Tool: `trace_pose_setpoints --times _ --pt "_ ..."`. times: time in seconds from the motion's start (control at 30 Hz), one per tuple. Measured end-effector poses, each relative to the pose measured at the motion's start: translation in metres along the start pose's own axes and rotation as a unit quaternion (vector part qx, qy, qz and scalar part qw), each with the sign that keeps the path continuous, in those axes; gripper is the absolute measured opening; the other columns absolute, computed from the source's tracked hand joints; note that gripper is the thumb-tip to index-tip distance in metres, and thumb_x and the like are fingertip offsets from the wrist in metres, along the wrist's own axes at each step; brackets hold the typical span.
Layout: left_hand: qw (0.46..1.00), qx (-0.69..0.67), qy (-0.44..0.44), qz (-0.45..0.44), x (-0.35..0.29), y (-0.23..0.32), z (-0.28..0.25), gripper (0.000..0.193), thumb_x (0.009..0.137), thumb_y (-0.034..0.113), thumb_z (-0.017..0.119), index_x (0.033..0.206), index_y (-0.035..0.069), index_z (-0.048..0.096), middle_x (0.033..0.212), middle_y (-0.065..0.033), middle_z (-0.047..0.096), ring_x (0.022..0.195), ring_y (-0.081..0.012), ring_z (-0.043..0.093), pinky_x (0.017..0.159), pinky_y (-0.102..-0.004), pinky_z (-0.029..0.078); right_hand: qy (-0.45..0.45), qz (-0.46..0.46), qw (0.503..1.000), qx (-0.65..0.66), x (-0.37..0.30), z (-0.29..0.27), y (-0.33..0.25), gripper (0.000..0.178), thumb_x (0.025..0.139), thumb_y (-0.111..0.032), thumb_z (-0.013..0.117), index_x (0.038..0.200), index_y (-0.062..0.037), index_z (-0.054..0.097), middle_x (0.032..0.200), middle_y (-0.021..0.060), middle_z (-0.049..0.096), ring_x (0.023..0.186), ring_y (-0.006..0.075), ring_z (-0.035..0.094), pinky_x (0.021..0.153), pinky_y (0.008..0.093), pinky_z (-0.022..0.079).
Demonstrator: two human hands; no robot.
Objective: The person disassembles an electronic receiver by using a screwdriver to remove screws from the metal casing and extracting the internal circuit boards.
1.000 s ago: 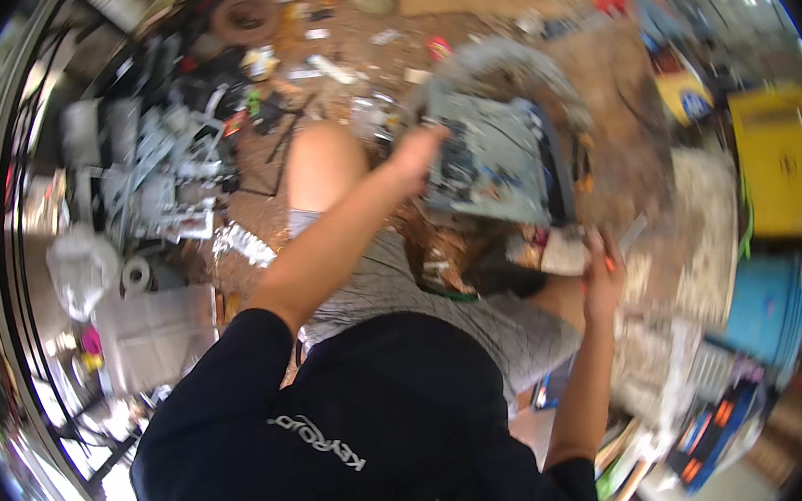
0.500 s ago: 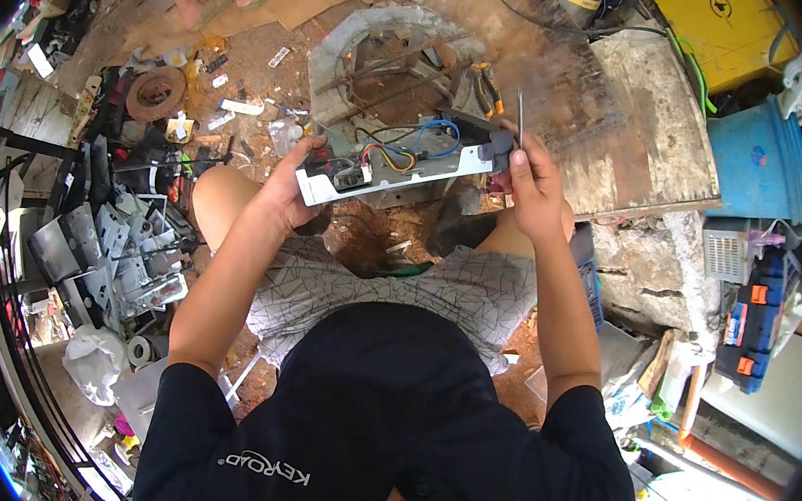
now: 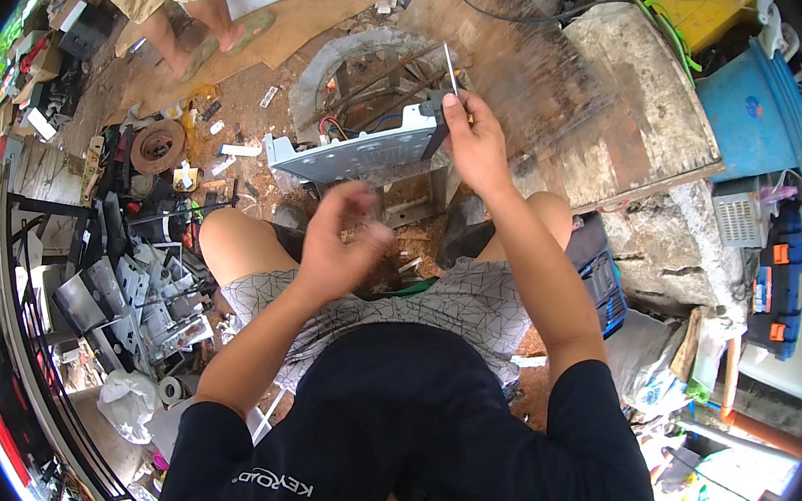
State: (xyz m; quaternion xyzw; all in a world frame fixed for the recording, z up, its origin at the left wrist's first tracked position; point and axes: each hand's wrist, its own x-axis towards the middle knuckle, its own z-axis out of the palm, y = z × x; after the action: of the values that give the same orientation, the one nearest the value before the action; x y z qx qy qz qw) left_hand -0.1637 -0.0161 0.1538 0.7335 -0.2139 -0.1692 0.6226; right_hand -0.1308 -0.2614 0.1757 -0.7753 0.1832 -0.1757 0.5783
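My right hand (image 3: 477, 142) grips the dark end of a silver sheet-metal electronics casing (image 3: 357, 156). A thin pale metal rod (image 3: 450, 67) sticks up from the same fingers; its lower end is hidden in the hand. The casing is tilted, its perforated flat side facing me, with red and yellow wires (image 3: 333, 126) showing past its far edge. Off the casing and just nearer to me is my left hand (image 3: 339, 245), its thumb and fingers smeared by motion. Nothing can be made out in it.
A round concrete ring (image 3: 316, 78) lies beyond the casing, next to a worn wooden board (image 3: 616, 126). Metal scraps (image 3: 150, 299) are heaped at left. A blue bucket (image 3: 752, 115) and a blue-black toolbox (image 3: 783, 278) stand at right. Another person's legs (image 3: 176, 31) are at far left.
My left hand has let go of the casing's left end and moved right and nearer to me. My right hand has moved left and away, turning the casing so its flat side faces me.
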Motion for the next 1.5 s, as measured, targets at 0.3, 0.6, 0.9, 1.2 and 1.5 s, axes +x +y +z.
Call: trace_pose_setpoints --times 0.3,0.6,0.9,1.2,1.5 --pt "0.906 0.420 -0.023 0.048 0.138 0.072 0.016 0.051 0.082 0.038 0.075 0.121 0.009 0.060 0.096 -0.0202 0.071 0.096 -0.0375 0.067 0.087 -0.0486 0.052 -0.103 -0.088 0.963 -0.234 0.024 -0.086 -0.025 0.049 0.087 -0.014 0.060 0.135 -0.0035 0.057 0.098 0.0118 0.065 0.083 0.0175 0.061 0.075 0.0306 0.051" --pt "0.904 0.400 -0.099 0.114 0.142 0.066 -0.003 0.040 0.082 0.037 0.074 0.107 0.008 0.066 0.090 -0.0171 0.071 0.091 -0.0382 0.068 0.077 -0.0498 0.051 -0.275 -0.224 0.828 -0.434 0.024 -0.116 -0.203 0.022 0.085 -0.001 0.069 0.106 0.0013 0.069 0.098 0.0103 0.071 0.089 0.0141 0.067 0.080 0.0299 0.053" --pt "0.902 0.405 -0.108 0.106 0.141 0.067 -0.001 0.040 0.084 0.036 0.072 0.109 0.006 0.065 0.091 -0.0183 0.071 0.090 -0.0375 0.069 0.077 -0.0492 0.053 -0.324 -0.223 0.797 -0.458 0.034 -0.078 -0.208 0.019 0.081 0.000 0.070 0.100 0.0000 0.072 0.089 0.0116 0.069 0.081 0.0224 0.067 0.075 0.0316 0.052" --pt "0.901 0.407 -0.112 0.100 0.142 0.069 -0.004 0.038 0.084 0.035 0.072 0.107 0.005 0.066 0.089 -0.0180 0.072 0.089 -0.0363 0.070 0.076 -0.0476 0.054 -0.313 -0.278 0.759 -0.499 0.037 -0.073 -0.205 0.021 0.078 -0.007 0.067 0.097 -0.0015 0.073 0.091 0.0165 0.072 0.081 0.0331 0.070 0.077 0.0369 0.056" --pt "0.907 0.393 -0.119 0.088 0.144 0.068 -0.007 0.039 0.082 0.035 0.075 0.108 0.007 0.065 0.090 -0.0177 0.071 0.088 -0.0368 0.069 0.075 -0.0485 0.053 -0.420 -0.276 0.692 -0.518 0.047 -0.043 -0.222 0.020 0.077 -0.006 0.067 0.096 -0.0041 0.071 0.094 0.0138 0.070 0.090 0.0332 0.067 0.079 0.0384 0.054"
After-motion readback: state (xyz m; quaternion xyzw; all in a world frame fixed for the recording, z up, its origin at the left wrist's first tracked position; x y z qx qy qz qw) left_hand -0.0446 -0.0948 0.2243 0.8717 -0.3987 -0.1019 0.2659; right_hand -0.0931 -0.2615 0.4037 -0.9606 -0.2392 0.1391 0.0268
